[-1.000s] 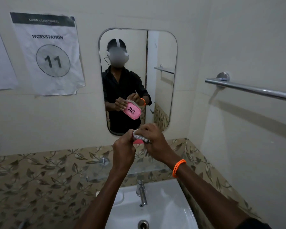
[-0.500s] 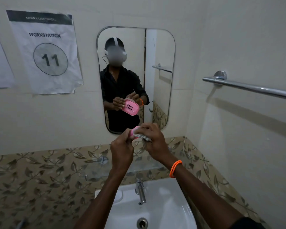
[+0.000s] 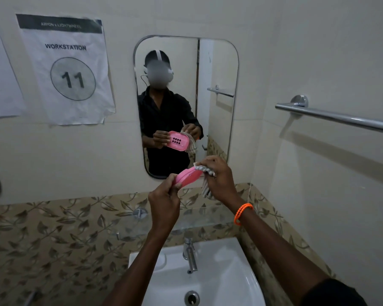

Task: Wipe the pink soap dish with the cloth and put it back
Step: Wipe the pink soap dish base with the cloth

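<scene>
Pink soap dish (image 3: 188, 177): oval, plastic, seen nearly edge-on, tilted up toward the right, at frame centre above the basin; its mirror reflection shows a grid of dark drain holes in the base. Cloth (image 3: 206, 176): grey-and-white striped, bunched against the dish's right end, a tail hanging below.

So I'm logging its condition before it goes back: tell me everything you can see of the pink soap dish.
The pink soap dish is an oval of glossy pink, apparently plastic, held edge-on and tilted above the sink. The left hand pinches its lower left end; the right hand presses the grey-and-white striped cloth against its upper right end. The mirror shows its far face, with a block of small dark drain holes. No cracks or dirt are discernible.
</scene>
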